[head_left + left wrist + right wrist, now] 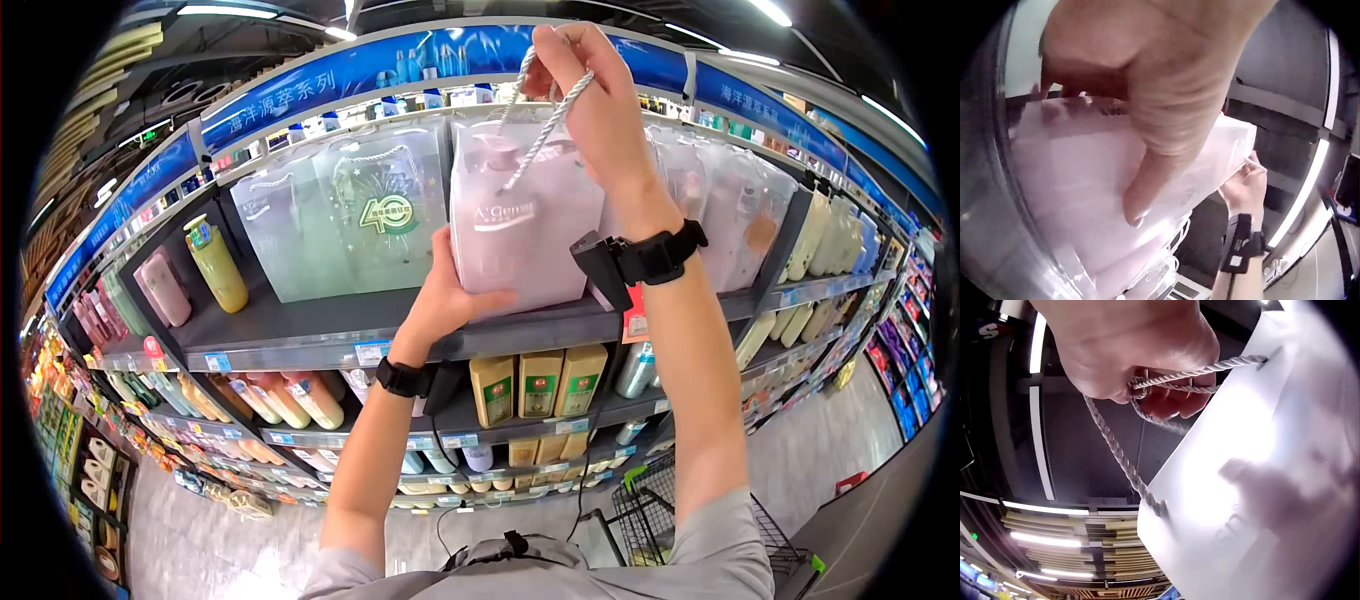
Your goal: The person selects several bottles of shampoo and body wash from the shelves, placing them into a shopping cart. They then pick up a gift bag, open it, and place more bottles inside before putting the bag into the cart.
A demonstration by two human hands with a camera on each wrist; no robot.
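A translucent pink gift bag (525, 245) with a pump bottle showing inside stands tilted at the front of the upper shelf. My right hand (595, 100) grips its white twisted rope handles (545, 135) above the bag's top edge. In the right wrist view the rope handles (1119, 450) run taut from the curled fingers to holes in the bag (1222, 487). My left hand (440, 300) holds the bag's lower left corner, thumb (1141, 200) across the front face and the other fingers around the side.
Left of it stand greenish gift bags (375, 215), one with a "40" label, and a yellow pump bottle (215, 265). More pink bags (740, 205) are close on the right. Boxed bottles (540, 385) fill the shelf below. A shopping cart (665, 515) stands at lower right.
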